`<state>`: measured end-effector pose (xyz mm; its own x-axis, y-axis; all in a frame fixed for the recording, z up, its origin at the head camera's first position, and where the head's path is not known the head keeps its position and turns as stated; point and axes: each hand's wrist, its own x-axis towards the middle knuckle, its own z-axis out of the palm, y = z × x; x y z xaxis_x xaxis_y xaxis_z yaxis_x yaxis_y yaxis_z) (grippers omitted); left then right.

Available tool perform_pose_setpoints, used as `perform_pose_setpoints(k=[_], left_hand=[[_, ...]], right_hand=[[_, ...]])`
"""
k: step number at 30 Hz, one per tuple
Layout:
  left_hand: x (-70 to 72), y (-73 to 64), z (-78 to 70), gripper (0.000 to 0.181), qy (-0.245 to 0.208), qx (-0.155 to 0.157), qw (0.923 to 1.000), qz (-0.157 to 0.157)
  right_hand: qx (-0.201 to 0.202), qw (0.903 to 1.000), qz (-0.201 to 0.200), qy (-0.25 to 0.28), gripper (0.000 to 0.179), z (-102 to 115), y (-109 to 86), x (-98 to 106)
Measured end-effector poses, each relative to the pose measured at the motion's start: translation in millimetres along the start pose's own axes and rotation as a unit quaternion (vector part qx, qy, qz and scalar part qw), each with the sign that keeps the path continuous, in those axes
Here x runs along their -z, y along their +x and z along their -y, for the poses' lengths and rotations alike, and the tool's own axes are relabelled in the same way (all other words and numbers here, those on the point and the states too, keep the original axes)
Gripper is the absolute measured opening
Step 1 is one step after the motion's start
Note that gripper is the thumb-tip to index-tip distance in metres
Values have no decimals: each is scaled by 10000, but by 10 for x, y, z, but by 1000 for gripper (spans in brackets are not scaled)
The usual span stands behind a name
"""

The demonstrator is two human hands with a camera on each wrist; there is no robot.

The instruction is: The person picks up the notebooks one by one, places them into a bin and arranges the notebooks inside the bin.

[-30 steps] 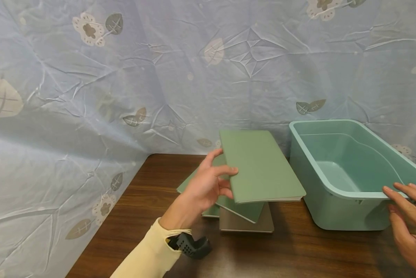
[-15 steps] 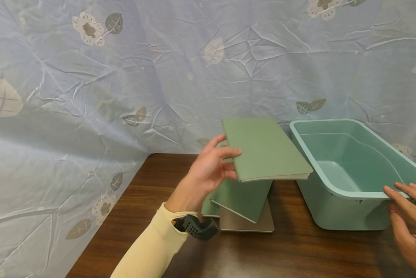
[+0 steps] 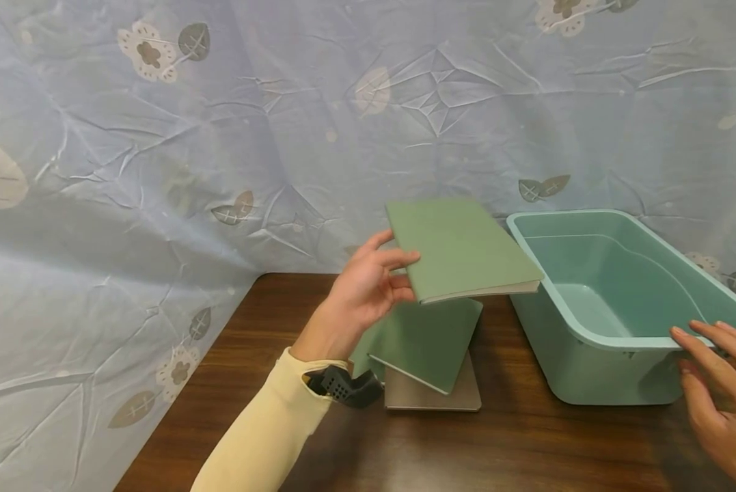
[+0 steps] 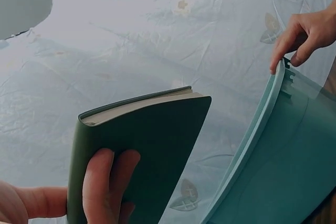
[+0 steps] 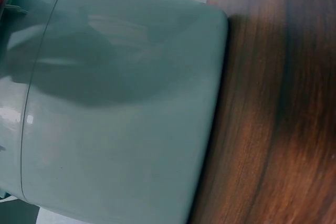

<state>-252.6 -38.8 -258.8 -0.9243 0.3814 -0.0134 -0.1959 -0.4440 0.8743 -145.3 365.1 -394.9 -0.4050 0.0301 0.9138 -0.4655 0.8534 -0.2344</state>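
My left hand point(image 3: 368, 280) pinches the spine edge of a green notebook point(image 3: 462, 249), thumb on the cover and fingers underneath. Pages show at the notebook's near end, and its right corner overlaps the bin's left rim in the head view. From the left wrist, the fingers point(image 4: 102, 182) lie against the notebook's dark green cover point(image 4: 152, 145). Below it, green notebooks point(image 3: 429, 345) lie skewed over a brown notebook point(image 3: 432, 393). At the right, my right hand point(image 3: 721, 396) holds the near rim of a teal plastic bin point(image 3: 601, 372), fingers over the rim and thumb outside.
The bin stands on a dark wood table point(image 3: 527, 444), right of the notebook pile, its inner floor showing. A pale floral sheet point(image 3: 318, 137) hangs behind and to the left of the table. In the right wrist view the bin's outer wall point(image 5: 121, 135) fills most of the picture.
My left hand has raised the green notebook up and away from the pile, uncovering more of the notebooks below. My right hand keeps its place at the bin's rim.
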Motion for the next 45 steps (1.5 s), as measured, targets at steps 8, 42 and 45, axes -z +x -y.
perform_pose_setpoints(k=[8,42,45], left_hand=[[-8,67,1,72,-205,-4,9998,-73],[-278,414,94,79,-58,57,9999,-81],[-303,466,103,79,-9,59,9999,-110]], right_hand=[[-41,10000,-39,25,46,-7,-19,-11],[11,9999,-48,-166,46,3,-19,3],[-11,9999,-81,-130,45,2,-19,-4]])
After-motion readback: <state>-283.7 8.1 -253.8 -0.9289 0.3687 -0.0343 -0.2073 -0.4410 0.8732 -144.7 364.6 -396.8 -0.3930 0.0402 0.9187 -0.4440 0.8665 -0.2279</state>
